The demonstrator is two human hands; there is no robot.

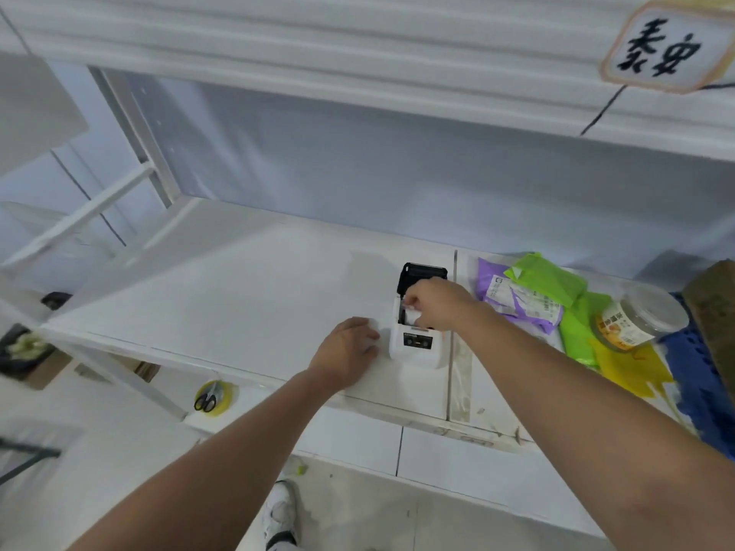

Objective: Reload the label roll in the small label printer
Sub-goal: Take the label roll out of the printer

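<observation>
Head view, printer: the small white label printer (pixel 417 346) stands on the white desk (pixel 246 296), close to the front edge and just left of a seam in the top; its black lid (pixel 422 277) is tipped up at the back.
Head view, label roll: a white label roll (pixel 413 314) sits in or just over the open bay, half covered by the right hand.
Head view, right hand: the right hand (pixel 439 304) reaches in from the right, fingers pinched together on the roll.
Head view, left hand: the left hand (pixel 350 349) lies against the printer's left side with fingers curled; whether it grips the case or something white beside it, I cannot tell.
Head view, clutter: purple and green bags (pixel 537 296) and a plastic jar (pixel 636 320) lie toward the right end of the desk, scissors (pixel 205 401) on a lower ledge.
Step, as I judge it: seating the roll.
Risk: the roll may sit crooked or facing the wrong way, so the loose end would not reach the slot and the lid would jam or misfeed.
Risk: pressing down hard could slide the light printer toward the front edge if the left hand lets go.
</observation>
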